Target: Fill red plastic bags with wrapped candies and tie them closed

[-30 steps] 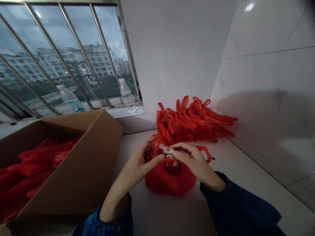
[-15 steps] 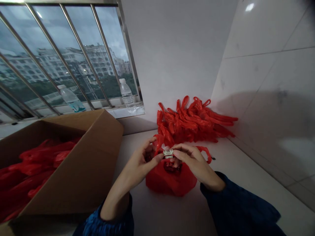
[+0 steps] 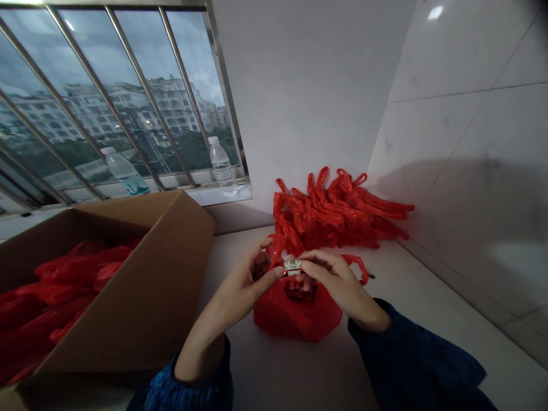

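My left hand (image 3: 252, 279) and my right hand (image 3: 336, 282) meet above a red plastic bag (image 3: 295, 319) on the white surface. Between their thumbs and fingers they pinch a small wrapped packet (image 3: 293, 265), which has a pale label with dark characters and some shiny red. Just below it, dark red shiny packets (image 3: 299, 291) show in the bag's opening. One bag handle loops up behind my left fingers, and another sticks out beyond my right hand. Some fingertips of both hands are hidden.
On the left stands an open cardboard box (image 3: 175, 285) holding several red bags (image 3: 81, 268). Red plastic bags (image 3: 329, 211) lie heaped against the back wall. Two plastic bottles, one upright-looking (image 3: 222, 168) and one tilted (image 3: 125, 171), rest by the barred window. A tiled wall (image 3: 479, 188) bounds the right side.
Both hands stay in place over the bag, still holding the packet. The packet's label looks slightly turned, its large character now showing more clearly.
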The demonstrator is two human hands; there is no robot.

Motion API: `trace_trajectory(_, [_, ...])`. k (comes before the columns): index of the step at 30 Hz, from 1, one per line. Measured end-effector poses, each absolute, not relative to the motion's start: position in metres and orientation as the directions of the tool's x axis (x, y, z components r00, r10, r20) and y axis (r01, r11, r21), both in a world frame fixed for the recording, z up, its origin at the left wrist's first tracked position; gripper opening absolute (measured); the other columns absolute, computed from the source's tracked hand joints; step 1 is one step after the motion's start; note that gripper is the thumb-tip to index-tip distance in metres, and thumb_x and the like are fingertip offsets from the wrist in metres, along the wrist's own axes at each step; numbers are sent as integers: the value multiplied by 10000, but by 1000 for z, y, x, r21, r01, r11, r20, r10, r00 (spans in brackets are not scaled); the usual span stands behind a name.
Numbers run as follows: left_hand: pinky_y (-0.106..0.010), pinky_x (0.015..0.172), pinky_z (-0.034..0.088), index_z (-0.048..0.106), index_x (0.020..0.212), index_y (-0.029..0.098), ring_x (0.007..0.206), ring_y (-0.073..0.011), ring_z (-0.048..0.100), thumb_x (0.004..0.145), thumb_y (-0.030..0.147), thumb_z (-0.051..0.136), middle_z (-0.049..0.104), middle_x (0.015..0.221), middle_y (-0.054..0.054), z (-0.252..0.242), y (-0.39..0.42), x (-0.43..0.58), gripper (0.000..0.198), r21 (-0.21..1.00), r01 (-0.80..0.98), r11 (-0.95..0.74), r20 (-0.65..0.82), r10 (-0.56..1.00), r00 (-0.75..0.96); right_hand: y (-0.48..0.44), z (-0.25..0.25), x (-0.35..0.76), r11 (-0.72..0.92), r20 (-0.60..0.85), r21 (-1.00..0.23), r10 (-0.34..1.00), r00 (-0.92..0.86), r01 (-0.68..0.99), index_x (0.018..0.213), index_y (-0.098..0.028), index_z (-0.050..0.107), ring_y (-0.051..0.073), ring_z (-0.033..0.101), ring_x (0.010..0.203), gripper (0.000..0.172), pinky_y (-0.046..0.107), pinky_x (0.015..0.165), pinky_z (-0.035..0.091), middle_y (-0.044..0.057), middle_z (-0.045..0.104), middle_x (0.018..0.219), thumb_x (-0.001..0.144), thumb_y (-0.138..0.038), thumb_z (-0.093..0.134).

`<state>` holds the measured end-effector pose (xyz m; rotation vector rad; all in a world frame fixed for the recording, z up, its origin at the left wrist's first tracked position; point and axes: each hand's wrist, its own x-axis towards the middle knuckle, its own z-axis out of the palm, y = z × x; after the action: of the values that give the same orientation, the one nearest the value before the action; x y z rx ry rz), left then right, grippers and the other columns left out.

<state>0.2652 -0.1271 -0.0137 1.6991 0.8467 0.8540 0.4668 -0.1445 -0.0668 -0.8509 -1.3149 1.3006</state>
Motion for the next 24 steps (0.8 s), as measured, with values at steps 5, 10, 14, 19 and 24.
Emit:
trace_trajectory(5, [-375, 928, 516, 401, 1412, 188, 1086, -237, 630, 921, 315, 631, 659, 1189, -117, -16, -126, 264, 557, 961, 161, -226, 122, 866, 485, -142, -69, 467, 154, 195, -970, 957, -217, -190, 973, -184, 675, 101, 638, 619, 254, 234, 591, 497, 7, 704, 781, 920, -426, 621])
trace_trajectory(10, [-368, 897, 530, 408, 1407, 209, 1047, -231, 641, 931, 340, 616, 669, 1147, -101, -18, -124, 264, 536, 967, 145, -208, 110, 860, 499, -144, -66, 469, 162, 198, -977, 935, -294, -141, 1044, -197, 647, 120, 659, 700, 271, 262, 685, 541, 2, 673, 813, 955, -440, 564])
trace_trajectory(14, [-355, 888, 526, 421, 1400, 204, 990, -208, 637, 934, 370, 608, 666, 1079, -78, -23, -121, 264, 529, 950, 209, -232, 112, 878, 466, -145, -68, 467, 293, 289, -956, 923, -254, -25, 1188, -239, 610, 158, 660, 904, 337, 295, 786, 544, 47, 660, 1138, 891, -384, 672])
trace_trajectory(19, [-307, 738, 535, 411, 1420, 205, 880, -204, 655, 953, 440, 565, 672, 1003, -71, -25, -121, 260, 545, 935, 285, -210, 66, 895, 442, -143, -68, 467, 390, 349, -907, 908, -233, 160, 1054, -208, 670, 165, 647, 796, 233, 297, 718, 513, 37, 713, 975, 910, -389, 643])
trace_trajectory(24, [-296, 751, 530, 439, 1415, 198, 909, -218, 668, 967, 457, 526, 703, 1053, -85, -14, -128, 255, 524, 890, 360, -279, 132, 915, 382, -151, -53, 475, 443, 356, -846, 883, -304, 297, 1012, -215, 680, 158, 635, 718, 181, 274, 644, 458, 18, 729, 889, 930, -359, 608])
